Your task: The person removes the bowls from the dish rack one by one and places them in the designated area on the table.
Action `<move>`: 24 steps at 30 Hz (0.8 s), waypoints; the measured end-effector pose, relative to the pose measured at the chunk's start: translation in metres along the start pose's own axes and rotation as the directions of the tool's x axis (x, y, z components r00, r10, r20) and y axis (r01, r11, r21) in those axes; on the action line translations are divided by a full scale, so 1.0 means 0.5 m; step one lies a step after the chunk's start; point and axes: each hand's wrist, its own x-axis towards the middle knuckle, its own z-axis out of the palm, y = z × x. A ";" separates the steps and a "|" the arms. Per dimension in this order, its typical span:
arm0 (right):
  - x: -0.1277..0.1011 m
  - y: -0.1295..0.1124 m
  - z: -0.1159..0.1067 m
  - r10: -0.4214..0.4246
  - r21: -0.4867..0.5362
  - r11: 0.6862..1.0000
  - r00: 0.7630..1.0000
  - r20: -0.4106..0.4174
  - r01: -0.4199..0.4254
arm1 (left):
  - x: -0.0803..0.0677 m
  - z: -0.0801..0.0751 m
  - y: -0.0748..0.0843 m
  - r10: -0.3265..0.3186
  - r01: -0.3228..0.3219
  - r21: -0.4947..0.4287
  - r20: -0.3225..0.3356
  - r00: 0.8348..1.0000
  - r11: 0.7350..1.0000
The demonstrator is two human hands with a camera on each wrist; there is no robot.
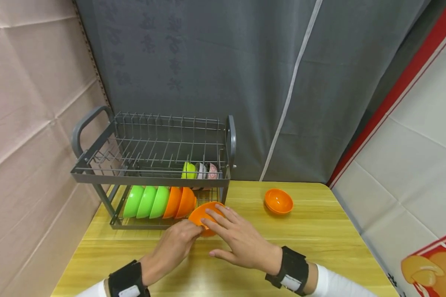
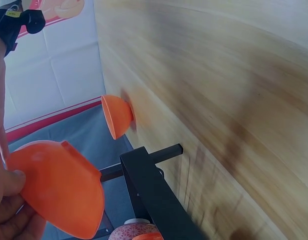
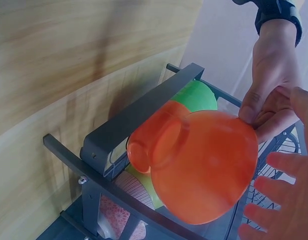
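Note:
An orange bowl (image 1: 204,214) is tipped on its side just in front of the grey two-tier dish rack (image 1: 152,175), at the right end of its lower tier. My left hand (image 1: 193,230) pinches the bowl's rim from the near side; in the left wrist view the thumb (image 2: 9,182) presses on the bowl (image 2: 59,192). My right hand (image 1: 217,218) lies over the bowl with straight, spread fingers touching it. In the right wrist view the bowl (image 3: 203,160) fills the centre, the left hand (image 3: 271,85) holds its edge and the right fingers (image 3: 288,200) stay spread beside it.
The rack's lower tier holds three green bowls (image 1: 146,202) and two orange bowls (image 1: 180,202) on edge, with small bowls (image 1: 200,170) behind. A second orange bowl (image 1: 278,201) stands on the wooden table (image 1: 319,239) to the right. A grey curtain hangs behind.

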 end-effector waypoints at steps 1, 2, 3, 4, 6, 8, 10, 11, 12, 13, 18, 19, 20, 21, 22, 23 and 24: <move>0.000 0.000 0.001 0.002 0.002 1.000 1.000 0.006 -0.002 | -0.002 0.000 0.000 0.007 -0.007 0.002 -0.001 1.000 1.000; 0.000 0.000 0.001 0.004 0.006 1.000 1.000 0.012 -0.004 | -0.003 -0.001 0.000 0.013 -0.013 0.005 -0.001 1.000 1.000; 0.000 0.000 0.002 0.005 0.010 1.000 1.000 0.017 -0.005 | -0.005 -0.001 -0.001 0.018 -0.018 0.006 -0.001 1.000 1.000; -0.001 0.000 0.002 0.006 0.012 1.000 1.000 0.020 -0.006 | -0.007 -0.002 -0.002 0.022 -0.022 0.009 0.000 1.000 1.000; -0.002 0.000 0.004 0.008 0.012 1.000 1.000 0.025 -0.009 | -0.010 -0.003 -0.003 0.032 -0.032 0.009 0.003 0.999 0.999; -0.003 -0.001 0.005 0.011 0.012 1.000 1.000 0.026 -0.011 | -0.013 -0.003 -0.004 0.047 -0.047 0.009 0.009 0.999 0.999; -0.003 -0.001 0.008 0.010 0.005 1.000 1.000 0.024 -0.010 | -0.014 -0.003 -0.007 0.074 -0.074 0.015 0.014 0.997 0.997; -0.004 -0.002 0.009 0.008 0.000 1.000 1.000 0.024 -0.008 | -0.015 -0.003 -0.008 0.090 -0.091 0.020 0.018 0.996 0.996; -0.004 -0.002 0.011 0.007 -0.003 1.000 1.000 0.024 -0.007 | -0.016 -0.002 -0.009 0.108 -0.109 0.027 0.021 0.994 0.994; -0.004 -0.003 0.012 0.006 -0.004 1.000 1.000 0.025 -0.006 | -0.017 -0.001 -0.010 0.125 -0.126 0.035 0.024 0.992 0.991; -0.003 -0.006 0.017 -0.002 0.001 1.000 0.999 0.035 0.002 | -0.018 0.001 -0.013 0.188 -0.190 0.077 0.033 0.982 0.979; -0.003 -0.007 0.018 -0.002 0.002 1.000 0.999 0.038 0.002 | -0.017 0.000 -0.014 0.196 -0.199 0.085 0.034 0.980 0.976; -0.003 -0.008 0.019 -0.003 0.002 1.000 0.999 0.040 0.003 | -0.017 -0.001 -0.014 0.203 -0.205 0.091 0.035 0.979 0.974; -0.003 -0.008 0.020 -0.003 0.003 1.000 0.999 0.043 0.003 | -0.016 -0.002 -0.015 0.210 -0.212 0.096 0.035 0.977 0.972; -0.002 -0.008 0.020 -0.004 0.000 1.000 0.999 0.044 0.004 | -0.016 -0.003 -0.016 0.218 -0.221 0.103 0.033 0.975 0.970; -0.002 -0.008 0.020 -0.005 -0.002 1.000 0.999 0.046 0.005 | -0.016 -0.004 -0.018 0.228 -0.231 0.109 0.032 0.973 0.967; -0.001 -0.009 0.020 -0.006 -0.004 1.000 0.999 0.048 0.006 | -0.016 -0.005 -0.019 0.237 -0.239 0.113 0.032 0.971 0.964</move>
